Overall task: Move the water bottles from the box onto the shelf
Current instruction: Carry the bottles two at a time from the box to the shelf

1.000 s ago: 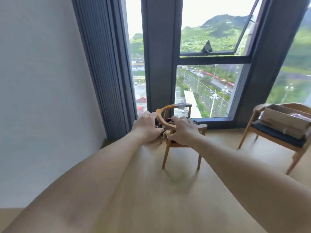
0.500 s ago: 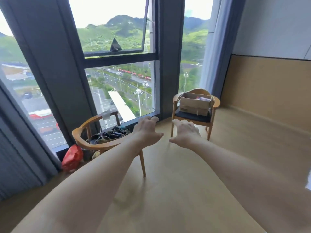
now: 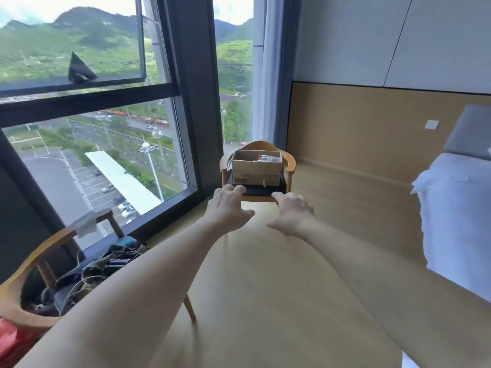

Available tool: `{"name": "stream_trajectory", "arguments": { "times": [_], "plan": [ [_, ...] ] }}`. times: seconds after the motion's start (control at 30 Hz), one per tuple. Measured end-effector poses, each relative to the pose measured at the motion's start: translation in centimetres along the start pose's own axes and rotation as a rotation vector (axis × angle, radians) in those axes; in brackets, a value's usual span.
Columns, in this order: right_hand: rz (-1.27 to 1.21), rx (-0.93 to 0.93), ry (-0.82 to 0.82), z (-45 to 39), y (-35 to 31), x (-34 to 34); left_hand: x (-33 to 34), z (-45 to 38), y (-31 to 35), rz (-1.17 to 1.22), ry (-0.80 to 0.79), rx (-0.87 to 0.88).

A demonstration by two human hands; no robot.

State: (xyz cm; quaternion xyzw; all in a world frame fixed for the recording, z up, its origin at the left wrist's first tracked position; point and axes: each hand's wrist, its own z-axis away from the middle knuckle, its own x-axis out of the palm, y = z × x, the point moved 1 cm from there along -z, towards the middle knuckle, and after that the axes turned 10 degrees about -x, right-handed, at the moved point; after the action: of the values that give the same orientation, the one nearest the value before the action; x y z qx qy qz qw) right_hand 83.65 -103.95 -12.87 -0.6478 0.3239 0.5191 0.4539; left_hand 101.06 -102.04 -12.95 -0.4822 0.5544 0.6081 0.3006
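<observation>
View swung right since earlier frame, box (image 3: 256,168) on chair (image 3: 291,166) now central | left hand (image 3: 228,208), right hand (image 3: 292,213): fingers spread, empty | water bottles (image 3: 269,158) inside box

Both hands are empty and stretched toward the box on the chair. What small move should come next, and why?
Probably step closer, reaching into the open brown cardboard box. It sits on the wooden armchair ahead, clear water bottles showing inside, while the left hand and right hand hold nothing.
</observation>
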Motion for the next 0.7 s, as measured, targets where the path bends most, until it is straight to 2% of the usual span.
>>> {"name": "stream_trajectory", "arguments": {
  "times": [0.33,0.7],
  "plan": [
    [-0.063,0.035,0.0,-17.5,7.2,3.1,5.8,-18.4,2.6,-0.055,-0.057,0.04],
    [-0.122,0.037,-0.005,-39.8,17.1,0.8,9.5,-40.5,8.4,-0.041,-0.063,-0.016]
  ]
}}
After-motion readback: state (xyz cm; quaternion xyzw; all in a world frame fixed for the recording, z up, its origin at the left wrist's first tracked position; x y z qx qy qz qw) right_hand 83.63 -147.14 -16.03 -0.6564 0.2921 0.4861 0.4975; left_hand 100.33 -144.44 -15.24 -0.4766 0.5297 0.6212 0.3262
